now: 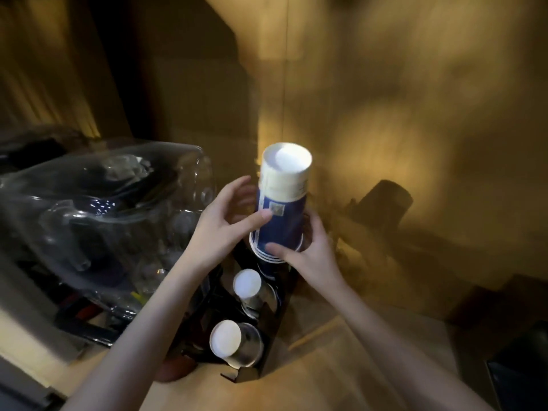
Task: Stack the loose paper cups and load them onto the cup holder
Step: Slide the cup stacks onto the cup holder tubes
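While you steady the nested stack of blue paper cups [280, 209] at frame centre, your left hand [228, 223] pinches its side and your right hand [308, 250] cups the rims, likely to guide it onto the black cup holder [267, 321] below; stack upside down, bases up, long axis near vertical, tilted slightly right

Cup stack [280, 203] inverted at far end of cup holder [264, 330]; plastic bag [98, 221] left of holder.
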Available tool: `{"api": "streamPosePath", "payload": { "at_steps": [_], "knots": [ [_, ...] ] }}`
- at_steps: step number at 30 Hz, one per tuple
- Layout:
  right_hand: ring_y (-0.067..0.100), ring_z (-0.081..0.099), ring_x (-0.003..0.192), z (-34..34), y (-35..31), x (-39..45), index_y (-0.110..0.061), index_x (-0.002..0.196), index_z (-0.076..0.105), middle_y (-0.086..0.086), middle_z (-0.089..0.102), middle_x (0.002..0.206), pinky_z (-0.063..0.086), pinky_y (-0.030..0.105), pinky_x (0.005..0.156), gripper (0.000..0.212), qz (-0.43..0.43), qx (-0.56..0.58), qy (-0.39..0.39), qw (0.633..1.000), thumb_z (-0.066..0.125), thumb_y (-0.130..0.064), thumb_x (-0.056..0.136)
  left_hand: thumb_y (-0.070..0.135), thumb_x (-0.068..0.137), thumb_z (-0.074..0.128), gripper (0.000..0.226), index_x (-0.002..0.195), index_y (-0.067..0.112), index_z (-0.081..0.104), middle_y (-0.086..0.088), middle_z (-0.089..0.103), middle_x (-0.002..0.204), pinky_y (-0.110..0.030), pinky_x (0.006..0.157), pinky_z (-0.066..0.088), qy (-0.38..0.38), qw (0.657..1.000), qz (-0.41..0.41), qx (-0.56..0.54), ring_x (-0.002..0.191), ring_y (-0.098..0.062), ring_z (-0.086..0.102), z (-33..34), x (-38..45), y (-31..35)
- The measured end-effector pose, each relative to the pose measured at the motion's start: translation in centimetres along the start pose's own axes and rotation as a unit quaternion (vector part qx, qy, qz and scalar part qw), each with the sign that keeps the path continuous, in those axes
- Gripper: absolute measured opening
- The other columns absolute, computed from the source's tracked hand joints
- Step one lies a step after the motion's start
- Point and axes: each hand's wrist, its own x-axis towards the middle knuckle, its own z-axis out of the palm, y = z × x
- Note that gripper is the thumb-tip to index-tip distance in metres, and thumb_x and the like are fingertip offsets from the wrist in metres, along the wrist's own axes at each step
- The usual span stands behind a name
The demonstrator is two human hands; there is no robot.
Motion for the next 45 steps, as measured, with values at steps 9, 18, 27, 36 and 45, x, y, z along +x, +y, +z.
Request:
{"api": "streamPosePath", "payload": {
  "at_steps": [9,18,27,36,45],
  "knots": [
    [-0.021,0.049,0.103,2.5,2.5,2.8,-0.067,0.106,0.033,-0.034,0.051,0.111,0.040,-0.003,0.079,0.078,-0.002,-0.038,-0.017,0.999,0.082,-0.050,0.049,0.040,0.060,0.080,0.074,0.124,0.026,0.047,0.025,0.052,0.105,0.000,0.082,0.040,0.063,0.970,0.112,0.205,0.097,0.009,0.050,-0.5,2.7,1.0],
    [-0.010,0.051,0.108,3.0,5.0,4.2,-0.038,0.128,0.039,-0.014,0.055,0.120,0.040,-0.001,0.081,0.084,-0.012,-0.078,-0.045,0.996,0.078,-0.052,0.055,0.042,0.056,0.080,0.063,0.112,0.026,0.055,0.026,0.054,0.093,0.000,0.073,0.041,0.083,0.969,0.061,0.224,0.082,0.012,0.053,-0.9,4.5,-1.7],
    [0.006,0.049,0.119,3.2,5.8,5.7,-0.035,0.131,0.037,-0.007,0.052,0.129,0.043,0.014,0.094,0.084,-0.027,-0.099,-0.062,0.993,0.079,-0.050,0.059,0.043,0.059,0.080,0.064,0.114,0.022,0.057,0.010,0.064,0.104,-0.022,0.084,0.048,0.092,0.972,0.029,0.216,0.096,-0.008,0.059,-1.6,6.1,-3.1],
    [0.006,0.049,0.117,2.5,6.4,5.2,-0.028,0.129,0.041,-0.007,0.051,0.126,0.039,0.010,0.090,0.072,-0.009,-0.098,-0.058,0.993,0.078,-0.035,0.068,0.042,0.056,0.080,0.064,0.113,0.026,0.054,0.013,0.059,0.103,-0.006,0.073,0.037,0.038,0.978,-0.012,0.206,0.094,-0.003,0.054,0.3,5.9,-6.0],
    [0.016,0.054,0.113,2.1,6.8,4.0,-0.016,0.124,0.049,0.003,0.058,0.122,0.047,0.032,0.093,0.060,-0.021,-0.177,-0.025,0.984,0.074,-0.032,0.072,0.032,0.059,0.083,0.062,0.111,0.021,0.052,0.004,0.057,0.111,-0.023,0.081,0.042,0.003,0.976,-0.062,0.207,0.100,-0.009,0.050,2.4,4.7,-10.3]
  ]
}}
